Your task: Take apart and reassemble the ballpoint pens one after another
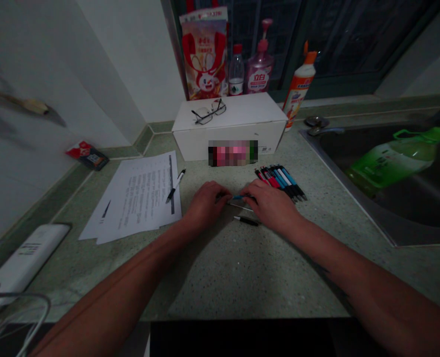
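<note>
My left hand [208, 201] and my right hand [270, 202] meet at mid-counter, both with closed fingers. Between their fingertips is a blue pen barrel [237, 197], pinched from either side; its ends are hidden by the fingers. Just below it, a thin pen refill [242, 207] lies on the counter, partly behind the right hand. Closer to me rests a black pen part with a silver tip [247, 221]. A row of several red, white and blue click pens [281, 182] lies beyond my right hand.
Printed sheets [138, 198] with a white-and-black pen [176, 186] lie left. A white box [231, 116] carrying glasses [208, 112] stands behind. The sink [381, 225] holds a green jug [398, 158]. A white power strip [30, 253] and cables [37, 317] occupy the near left.
</note>
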Action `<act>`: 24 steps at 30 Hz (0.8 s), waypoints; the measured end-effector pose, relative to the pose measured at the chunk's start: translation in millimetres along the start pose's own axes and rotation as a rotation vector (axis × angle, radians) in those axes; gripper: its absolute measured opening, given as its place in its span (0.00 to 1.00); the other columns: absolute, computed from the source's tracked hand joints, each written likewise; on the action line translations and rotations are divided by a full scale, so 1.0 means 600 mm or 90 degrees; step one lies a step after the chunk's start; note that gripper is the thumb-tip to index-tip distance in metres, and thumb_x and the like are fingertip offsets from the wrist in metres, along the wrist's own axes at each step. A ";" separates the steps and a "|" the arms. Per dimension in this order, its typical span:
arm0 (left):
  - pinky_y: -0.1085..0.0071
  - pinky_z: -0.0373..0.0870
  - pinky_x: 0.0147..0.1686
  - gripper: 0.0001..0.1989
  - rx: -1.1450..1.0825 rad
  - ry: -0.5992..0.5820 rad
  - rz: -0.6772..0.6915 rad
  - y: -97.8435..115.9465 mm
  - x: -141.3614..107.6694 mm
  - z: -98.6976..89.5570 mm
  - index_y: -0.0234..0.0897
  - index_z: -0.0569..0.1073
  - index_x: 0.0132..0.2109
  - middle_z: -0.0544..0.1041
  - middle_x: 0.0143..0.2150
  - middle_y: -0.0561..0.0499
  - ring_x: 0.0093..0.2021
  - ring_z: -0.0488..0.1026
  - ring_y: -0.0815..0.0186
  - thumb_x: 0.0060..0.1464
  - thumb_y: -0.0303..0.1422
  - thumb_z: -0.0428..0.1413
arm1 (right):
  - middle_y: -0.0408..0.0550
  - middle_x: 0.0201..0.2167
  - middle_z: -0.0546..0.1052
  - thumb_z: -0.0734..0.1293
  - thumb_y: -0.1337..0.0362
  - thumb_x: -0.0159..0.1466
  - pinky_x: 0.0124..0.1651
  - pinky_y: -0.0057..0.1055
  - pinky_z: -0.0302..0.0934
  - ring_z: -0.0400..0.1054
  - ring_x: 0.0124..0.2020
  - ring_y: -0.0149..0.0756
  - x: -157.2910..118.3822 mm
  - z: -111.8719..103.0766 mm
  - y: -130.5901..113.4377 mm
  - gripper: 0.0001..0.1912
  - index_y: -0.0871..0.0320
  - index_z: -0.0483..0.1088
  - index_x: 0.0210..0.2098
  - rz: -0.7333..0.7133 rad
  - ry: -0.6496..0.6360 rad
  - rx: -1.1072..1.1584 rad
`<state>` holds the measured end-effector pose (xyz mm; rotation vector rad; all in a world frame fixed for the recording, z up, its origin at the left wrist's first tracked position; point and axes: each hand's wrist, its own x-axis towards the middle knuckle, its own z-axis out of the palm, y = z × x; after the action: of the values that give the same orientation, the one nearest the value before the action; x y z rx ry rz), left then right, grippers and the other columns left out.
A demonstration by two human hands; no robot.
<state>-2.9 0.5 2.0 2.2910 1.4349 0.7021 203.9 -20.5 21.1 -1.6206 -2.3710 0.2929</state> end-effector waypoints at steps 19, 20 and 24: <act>0.57 0.71 0.50 0.02 0.047 -0.106 0.108 0.004 -0.006 -0.006 0.37 0.80 0.41 0.80 0.42 0.46 0.47 0.74 0.56 0.60 0.29 0.63 | 0.54 0.50 0.81 0.61 0.65 0.73 0.49 0.40 0.67 0.75 0.49 0.45 0.003 0.012 0.008 0.14 0.56 0.74 0.54 -0.017 0.147 0.188; 0.57 0.71 0.51 0.01 0.076 -0.130 0.120 0.007 -0.005 -0.007 0.37 0.80 0.40 0.79 0.41 0.46 0.47 0.74 0.55 0.61 0.29 0.62 | 0.54 0.49 0.81 0.61 0.64 0.73 0.49 0.40 0.67 0.75 0.48 0.45 0.002 0.012 0.009 0.14 0.56 0.74 0.54 -0.027 0.157 0.183; 0.55 0.70 0.51 0.05 0.145 -0.130 0.097 0.008 0.000 -0.009 0.36 0.79 0.40 0.79 0.42 0.44 0.47 0.73 0.54 0.64 0.27 0.58 | 0.55 0.47 0.81 0.60 0.65 0.73 0.50 0.43 0.66 0.74 0.49 0.48 0.003 0.010 0.015 0.14 0.56 0.76 0.53 -0.038 0.179 0.094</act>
<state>-2.6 -1.6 9.0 2.5811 1.3149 0.3463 209.3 -16.0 12.5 -1.4180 -2.1288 0.2073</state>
